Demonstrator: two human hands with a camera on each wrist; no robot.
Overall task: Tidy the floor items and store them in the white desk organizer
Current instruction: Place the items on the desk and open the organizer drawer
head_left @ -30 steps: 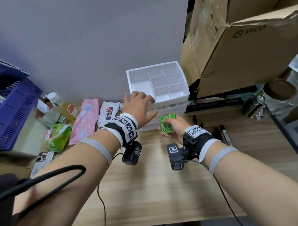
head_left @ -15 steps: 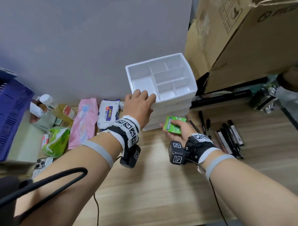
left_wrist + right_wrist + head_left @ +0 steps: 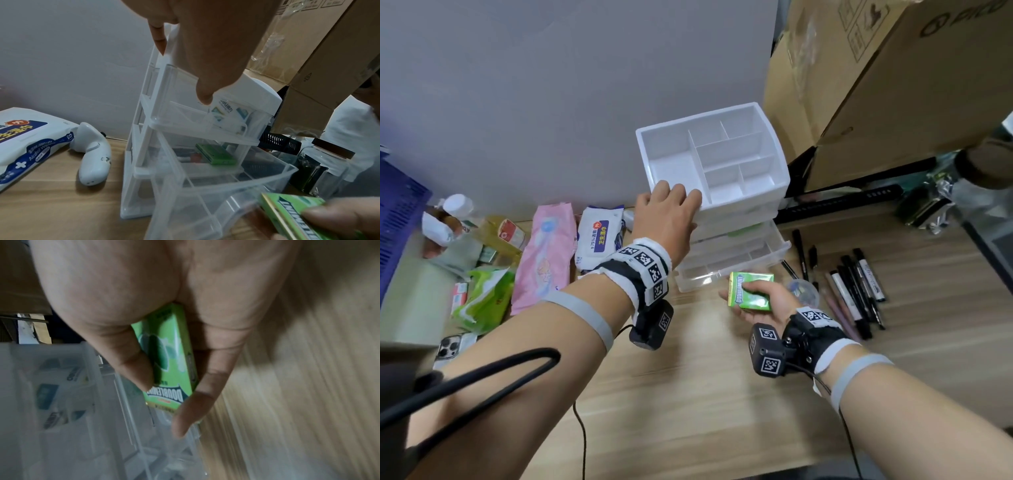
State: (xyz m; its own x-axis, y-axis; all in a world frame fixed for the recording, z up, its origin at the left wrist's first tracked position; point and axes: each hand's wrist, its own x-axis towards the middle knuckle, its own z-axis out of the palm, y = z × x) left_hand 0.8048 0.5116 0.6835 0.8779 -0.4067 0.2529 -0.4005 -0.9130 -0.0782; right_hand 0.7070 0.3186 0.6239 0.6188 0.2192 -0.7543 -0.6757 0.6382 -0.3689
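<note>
— Organizer (image 3: 750, 205)?
— Clear drawers: green box (image 3: 216, 155) in the middle, bottom drawer (image 3: 700, 281) out.
— Hands?
— The left hand (image 3: 667, 222) grips its white rim; the right hand (image 3: 774, 301) holds the gum box (image 3: 738, 294) beside that drawer.

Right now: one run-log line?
left hand: holds white desk organizer | right hand: holds green Doublemint pack | bottom drawer: open

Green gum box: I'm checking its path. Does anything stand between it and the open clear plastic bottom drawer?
Nothing visible: the right hand holds the green gum box just in front of the clear bottom drawer.
</note>
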